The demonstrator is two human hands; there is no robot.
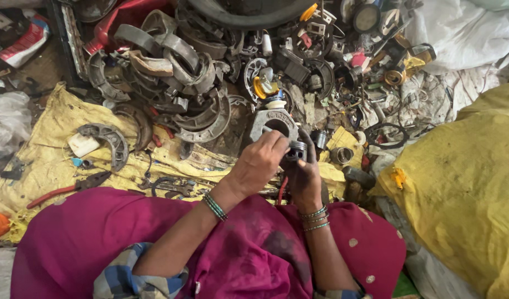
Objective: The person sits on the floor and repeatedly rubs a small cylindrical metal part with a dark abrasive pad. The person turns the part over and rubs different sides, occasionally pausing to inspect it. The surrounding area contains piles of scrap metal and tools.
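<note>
My right hand (306,176) grips a small round metal part, a piston (296,149), held up in front of my lap. My left hand (261,160) reaches over it, fingertips pinched on a thin pale pin-like piece at the piston's top edge. Both wrists wear green bangles. Just beyond the hands a grey metal cylinder block (274,120) with a round bore stands on the ground. My lap is covered by magenta cloth (99,227).
A heap of curved grey brake shoes (177,83) lies ahead left. Red-handled pliers (66,188) and a brake shoe (111,141) rest on yellow sacking (44,160). A stuffed yellow sack (465,188) fills the right. Small mixed metal parts (343,61) crowd the far side.
</note>
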